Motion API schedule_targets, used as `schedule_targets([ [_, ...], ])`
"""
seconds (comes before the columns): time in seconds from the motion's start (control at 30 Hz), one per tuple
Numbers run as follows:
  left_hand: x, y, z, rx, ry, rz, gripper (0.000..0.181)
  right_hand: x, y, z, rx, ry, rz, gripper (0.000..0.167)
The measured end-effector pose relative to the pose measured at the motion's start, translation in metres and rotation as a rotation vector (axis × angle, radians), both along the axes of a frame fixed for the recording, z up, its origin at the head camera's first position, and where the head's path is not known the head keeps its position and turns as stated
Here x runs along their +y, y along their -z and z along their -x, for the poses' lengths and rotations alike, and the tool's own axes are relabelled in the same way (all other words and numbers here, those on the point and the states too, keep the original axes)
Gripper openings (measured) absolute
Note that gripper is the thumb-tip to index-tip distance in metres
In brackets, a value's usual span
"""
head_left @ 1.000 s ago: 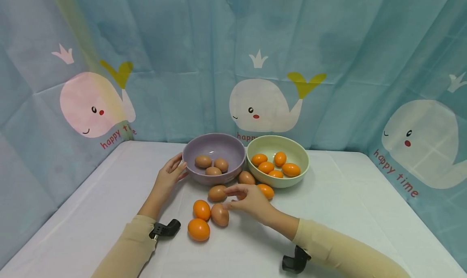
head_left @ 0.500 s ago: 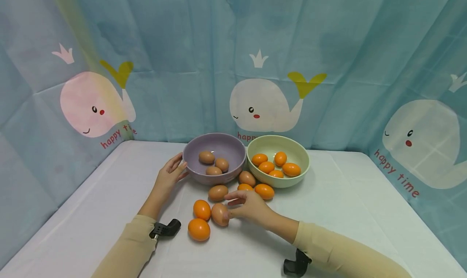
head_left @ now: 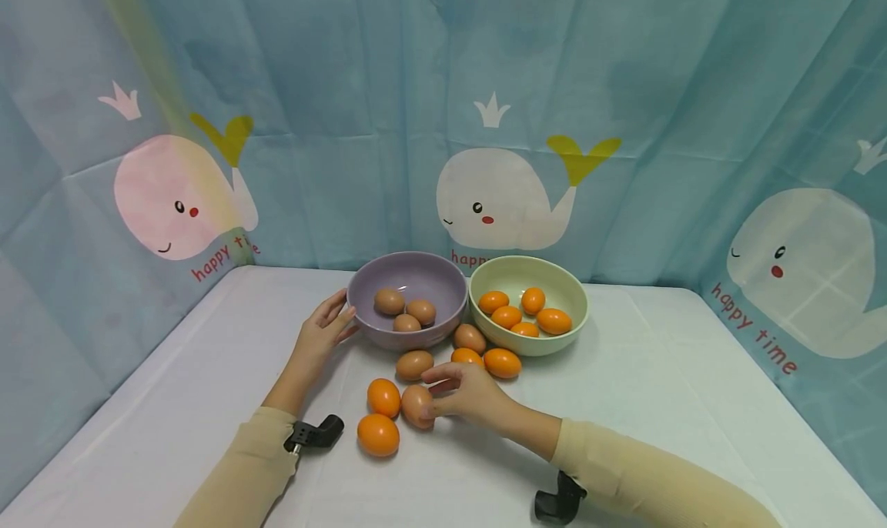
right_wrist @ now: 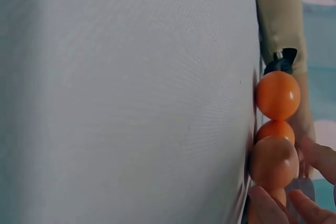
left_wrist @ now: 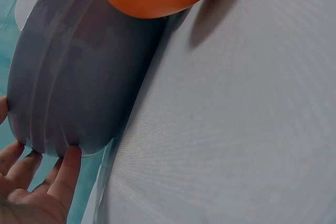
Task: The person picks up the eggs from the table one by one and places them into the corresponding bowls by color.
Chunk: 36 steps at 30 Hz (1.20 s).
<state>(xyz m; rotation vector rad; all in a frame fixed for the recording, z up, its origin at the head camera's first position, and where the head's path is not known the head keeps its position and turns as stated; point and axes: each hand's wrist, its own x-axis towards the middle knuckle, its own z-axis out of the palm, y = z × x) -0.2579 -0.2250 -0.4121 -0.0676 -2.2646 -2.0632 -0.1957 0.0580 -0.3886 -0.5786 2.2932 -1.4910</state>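
At the left side of the purple bowl (head_left: 443, 282), my left hand (head_left: 324, 328) touches the wall with its fingertips, seen closer in the left wrist view. Several brown eggs (head_left: 389, 301) lie inside that bowl. My right hand (head_left: 474, 393) is at a brown egg (head_left: 414, 405) on the table, its thumb overlapping the egg and its fingers spread at the far side. A narrow gap shows between thumb and egg (right_wrist: 273, 161) in the right wrist view. Two orange eggs (head_left: 378, 436) sit just left of this egg.
Touching the purple bowl, a green bowl (head_left: 575, 297) holds several orange eggs. Two brown eggs (head_left: 413, 365) and two orange eggs (head_left: 502, 363) lie in front of the bowls. A patterned blue curtain (head_left: 374, 182) hangs behind the white table (head_left: 658, 374).
My right hand has come down slightly toward me, its thumb now over the brown egg. A brown egg in the purple bowl has rocked a little. My left hand stays put.
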Motion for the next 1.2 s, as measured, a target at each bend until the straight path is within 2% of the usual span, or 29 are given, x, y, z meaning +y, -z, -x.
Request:
schedule_targets([
  [0.5,-0.002,0.002,0.001,0.006,0.003,-0.001,0.066,-0.009,0.004,0.000,0.019,-0.022,-0.001,0.041],
  [0.67,-0.002,0.002,0.001,-0.001,0.006,0.003,0.067,-0.009,0.004,0.000,0.053,-0.024,-0.031,0.040],
  [0.87,-0.002,0.001,0.001,0.007,0.013,0.006,0.066,-0.009,0.005,0.001,0.055,-0.014,-0.048,0.041],
  [1.0,-0.002,0.000,0.000,0.013,0.017,0.009,0.067,-0.008,0.000,0.002,0.044,-0.006,-0.045,0.043],
  [1.2,-0.001,0.000,-0.001,0.008,0.013,0.010,0.066,-0.007,-0.018,0.005,0.059,-0.010,-0.025,0.044],
])
